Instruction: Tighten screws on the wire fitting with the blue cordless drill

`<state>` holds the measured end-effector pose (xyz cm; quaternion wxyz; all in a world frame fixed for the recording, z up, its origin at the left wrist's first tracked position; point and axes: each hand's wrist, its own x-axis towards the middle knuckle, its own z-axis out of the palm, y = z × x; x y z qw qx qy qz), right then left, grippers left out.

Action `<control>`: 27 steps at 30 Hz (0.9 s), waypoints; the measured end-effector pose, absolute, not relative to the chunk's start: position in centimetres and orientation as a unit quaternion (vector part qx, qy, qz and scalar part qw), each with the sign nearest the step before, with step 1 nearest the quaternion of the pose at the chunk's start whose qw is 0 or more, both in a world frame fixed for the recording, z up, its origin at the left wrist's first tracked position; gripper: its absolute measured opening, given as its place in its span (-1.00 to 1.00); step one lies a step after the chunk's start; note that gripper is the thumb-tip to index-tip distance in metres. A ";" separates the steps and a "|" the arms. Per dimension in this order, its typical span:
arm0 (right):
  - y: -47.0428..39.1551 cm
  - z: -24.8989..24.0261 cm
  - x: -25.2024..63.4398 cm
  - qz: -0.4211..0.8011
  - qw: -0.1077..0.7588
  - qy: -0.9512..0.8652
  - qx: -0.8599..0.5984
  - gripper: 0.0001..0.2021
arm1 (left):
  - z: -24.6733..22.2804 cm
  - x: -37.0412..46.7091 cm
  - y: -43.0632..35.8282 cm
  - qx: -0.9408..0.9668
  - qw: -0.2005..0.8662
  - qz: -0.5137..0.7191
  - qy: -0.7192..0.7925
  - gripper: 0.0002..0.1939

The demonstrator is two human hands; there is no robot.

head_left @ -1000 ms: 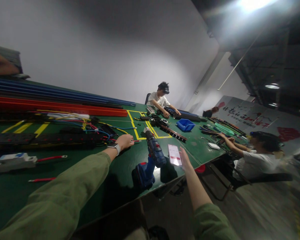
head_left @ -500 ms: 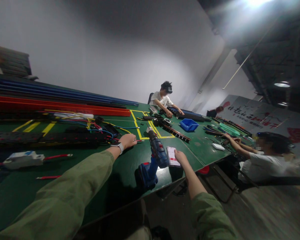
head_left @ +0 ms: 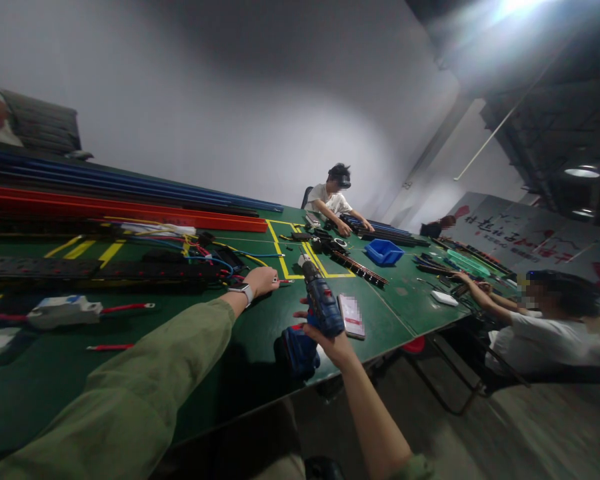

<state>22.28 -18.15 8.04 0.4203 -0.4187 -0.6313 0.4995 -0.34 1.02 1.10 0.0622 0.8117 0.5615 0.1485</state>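
Note:
My left hand (head_left: 263,281) is closed on a red cable; its metal lug end (head_left: 286,281) sticks out past the fingers. A watch is on that wrist. In front of me a blue cordless drill (head_left: 323,300) stands on its battery, chuck pointing up and away. My right hand (head_left: 327,340) is at the drill's handle, with the fingers reaching past it on the left, apart rather than wrapped. The drill body partly hides this hand. Just right of the drill, a phone (head_left: 353,317) with a lit screen lies on the green table (head_left: 260,360).
Red-lead cables and a white device (head_left: 65,311) lie at left, near black strips (head_left: 155,272) and coloured wires. A red channel (head_left: 205,219) runs behind. A blue bin (head_left: 384,252) stands farther right. Two co-workers (head_left: 330,200) work at the table's far and right sides.
My right hand has let go of the phone, leaving it on the table, and moved left to the drill's handle. My left hand stays on the red cable. The view has shifted slightly.

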 end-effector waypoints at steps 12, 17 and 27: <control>-15.9 7.6 19.8 0.474 0.403 -0.564 -0.543 -0.77 | 0.6 -0.4 0.7 0.809 0.034 0.173 0.561 -0.66; -15.7 8.3 19.8 0.523 0.360 -0.524 -0.568 -0.81 | 0.8 -0.2 0.7 0.807 0.044 0.161 0.566 -0.70; -14.6 8.4 19.2 0.519 0.348 -0.535 -0.569 -0.87 | 0.9 -0.1 0.7 0.802 0.041 0.159 0.575 -0.67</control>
